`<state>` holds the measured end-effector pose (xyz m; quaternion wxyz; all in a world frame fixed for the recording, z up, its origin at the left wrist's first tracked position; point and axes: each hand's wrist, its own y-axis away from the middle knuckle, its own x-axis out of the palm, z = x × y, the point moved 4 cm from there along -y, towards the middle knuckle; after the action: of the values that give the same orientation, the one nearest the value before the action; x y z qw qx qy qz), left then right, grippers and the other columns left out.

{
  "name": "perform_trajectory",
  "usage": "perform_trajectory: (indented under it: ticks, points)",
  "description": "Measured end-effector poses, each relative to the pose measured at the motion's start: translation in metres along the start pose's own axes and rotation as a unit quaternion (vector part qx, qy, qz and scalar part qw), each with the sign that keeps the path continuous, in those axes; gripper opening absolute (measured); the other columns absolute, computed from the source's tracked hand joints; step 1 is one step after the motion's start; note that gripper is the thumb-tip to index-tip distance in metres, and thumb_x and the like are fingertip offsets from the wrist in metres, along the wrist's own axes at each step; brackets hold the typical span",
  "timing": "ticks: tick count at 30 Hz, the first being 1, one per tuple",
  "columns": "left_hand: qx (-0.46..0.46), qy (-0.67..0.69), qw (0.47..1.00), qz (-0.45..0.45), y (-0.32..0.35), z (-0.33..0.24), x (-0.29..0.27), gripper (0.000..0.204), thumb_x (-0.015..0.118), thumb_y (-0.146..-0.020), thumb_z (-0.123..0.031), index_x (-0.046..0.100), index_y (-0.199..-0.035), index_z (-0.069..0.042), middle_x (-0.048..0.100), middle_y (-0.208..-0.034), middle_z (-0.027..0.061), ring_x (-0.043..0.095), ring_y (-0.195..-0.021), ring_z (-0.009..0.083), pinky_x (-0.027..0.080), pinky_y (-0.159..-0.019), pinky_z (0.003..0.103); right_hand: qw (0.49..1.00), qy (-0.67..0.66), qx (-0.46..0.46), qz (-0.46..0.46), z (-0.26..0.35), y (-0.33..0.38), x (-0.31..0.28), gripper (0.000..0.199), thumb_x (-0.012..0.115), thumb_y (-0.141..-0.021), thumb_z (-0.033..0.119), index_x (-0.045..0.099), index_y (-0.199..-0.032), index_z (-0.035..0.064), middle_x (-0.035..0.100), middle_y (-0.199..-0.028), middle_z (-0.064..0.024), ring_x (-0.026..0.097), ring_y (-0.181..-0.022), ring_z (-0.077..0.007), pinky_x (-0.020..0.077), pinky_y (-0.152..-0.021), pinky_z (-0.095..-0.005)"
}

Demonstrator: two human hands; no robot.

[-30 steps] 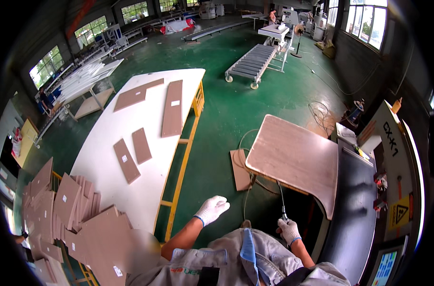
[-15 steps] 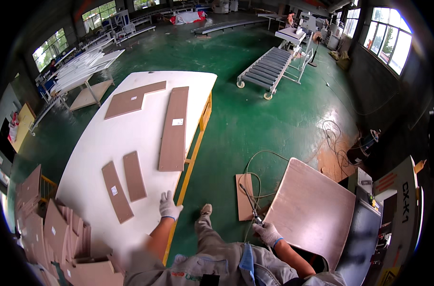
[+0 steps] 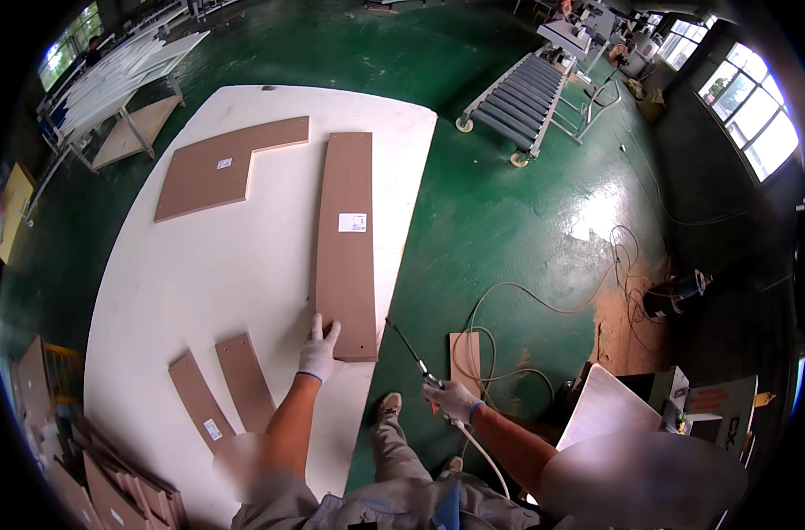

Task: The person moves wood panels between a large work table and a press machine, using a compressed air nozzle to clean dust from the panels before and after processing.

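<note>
On the white table [image 3: 234, 291], a long brown board [image 3: 346, 283] is laid close to the right edge, its long axis running away from the person, roughly along that edge; small holes are seen at both ends. A white label [image 3: 352, 223] with small dark print is stuck near the board's middle, too small to be read. The near left corner of the board is touched by the gloved left hand [image 3: 317, 358]; thumb and forefinger are spread apart, but whether the edge is pinched cannot be told. Just off the table's right side, a nozzle gun [image 3: 430, 380] is gripped in the gloved right hand [image 3: 456, 400], with the fingers closed round its body. Its thin nozzle is pointed obliquely forward and left, with the tip just beside the table's edge, and a pale hose [image 3: 483, 453] is trailed from its rear. Farther left on the table, a notched board [image 3: 199, 177] and two short boards [image 3: 196, 397] are laid; labels are borne by the notched board and the left short one. To the table's right, another board [image 3: 465, 358] is seen on the floor; farther right, dark lettering is partly shown on a machine panel [image 3: 725, 408].
</note>
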<state>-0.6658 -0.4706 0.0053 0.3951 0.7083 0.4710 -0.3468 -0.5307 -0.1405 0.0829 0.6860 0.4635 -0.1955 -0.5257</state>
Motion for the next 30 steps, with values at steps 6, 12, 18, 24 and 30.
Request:
perform_trajectory:
  ticks: [6, 12, 18, 24, 30]
  points:
    - [0.033, 0.006, 0.999, -0.006, 0.022, -0.025, 0.018, 0.097, 0.090, -0.076, -0.032, 0.046, -0.159, -0.009, 0.014, -0.173, 0.0310, 0.038, -0.149, 0.0544, 0.046, -0.117, 0.052, 0.979, -0.155, -0.127, -0.048, 0.104, -0.104, 0.014, 0.053, 0.063, -0.103, 0.058, 0.080, -0.097, 0.0088, 0.064, -0.080, -0.0009, 0.058, -0.071, -0.0143, 0.0479, -0.065, -0.0338]
    - [0.033, 0.234, 0.960, -0.148, 0.067, -0.097, 0.045, 0.070, 0.080, -0.091, -0.039, 0.057, -0.145, -0.001, 0.054, -0.151, 0.0317, 0.060, -0.136, 0.0400, 0.053, -0.108, 0.050, 0.977, -0.189, -0.093, -0.022, 0.064, -0.128, -0.005, 0.046, 0.069, -0.103, 0.052, 0.080, -0.095, 0.0073, 0.070, -0.082, 0.0002, 0.062, -0.072, -0.0133, 0.0473, -0.065, -0.0316]
    - [-0.220, 0.819, 0.523, 0.082, 0.007, -0.106, 0.058, 0.068, 0.048, -0.109, -0.061, 0.053, -0.152, -0.008, 0.064, -0.144, 0.0126, 0.063, -0.130, 0.0314, 0.052, -0.109, 0.048, 0.988, -0.128, -0.075, -0.032, 0.028, 0.032, -0.046, 0.046, 0.075, -0.098, 0.049, 0.078, -0.091, 0.0042, 0.070, -0.078, -0.0031, 0.062, -0.073, -0.0141, 0.0494, -0.069, -0.0332]
    - [-0.144, 0.853, 0.467, 0.181, 0.024, -0.217, 0.081, 0.075, 0.044, -0.109, -0.065, 0.046, -0.159, -0.009, 0.054, -0.156, 0.0136, 0.055, -0.139, 0.0351, 0.047, -0.115, 0.052, 0.962, -0.142, -0.065, -0.222, -0.071, 0.187, -0.058, 0.050, 0.081, -0.093, 0.052, 0.074, -0.088, 0.0020, 0.065, -0.076, -0.0007, 0.059, -0.072, -0.0117, 0.0496, -0.068, -0.0340]
    - [-0.083, 0.748, 0.541, 0.375, 0.096, -0.366, 0.128, 0.079, 0.042, -0.109, -0.067, 0.043, -0.161, -0.007, 0.052, -0.158, 0.0146, 0.054, -0.140, 0.0353, 0.047, -0.115, 0.051, 0.894, -0.270, 0.055, -0.354, -0.186, 0.314, -0.003, 0.052, 0.081, -0.092, 0.053, 0.069, -0.089, 0.0021, 0.068, -0.076, -0.0066, 0.065, -0.073, -0.0164, 0.0536, -0.069, -0.0373]
